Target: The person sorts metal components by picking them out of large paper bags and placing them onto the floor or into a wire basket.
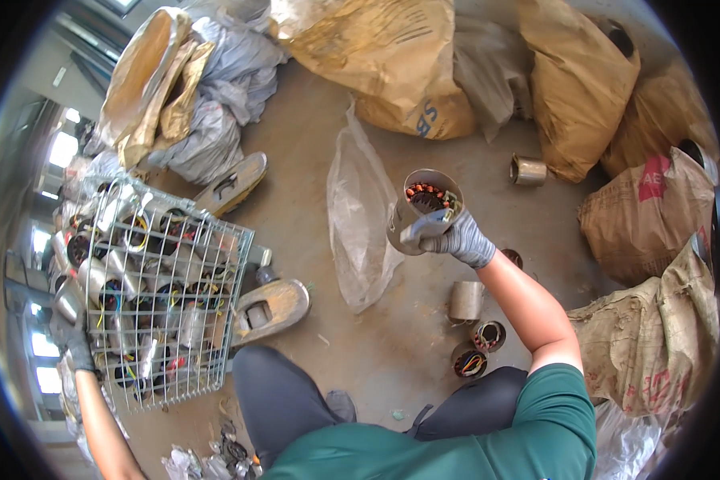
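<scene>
My right hand (464,242), in a grey glove, grips the rim of a metal motor housing (398,230) above the floor. Inside that round shell, orange-red windings and some wires show through the top. Far to the left, my gloved left hand (75,346) closes around a silver metal motor housing (70,302) at the outer side of a wire mesh cage (244,240). The cage is full of similar metal cylinders with coloured wires. Below my right forearm stand a bare metal cylinder (466,302) and two open motor parts (488,336) with wires showing.
Pallet-truck-like forks (284,308) stick out beneath the cage. A clear plastic bag (356,216) lies flat mid-floor. Large brown paper sacks (408,64) line the back and right. Another metal cylinder (528,170) lies near them. Grey plastic sacks (236,64) are heaped at the back left.
</scene>
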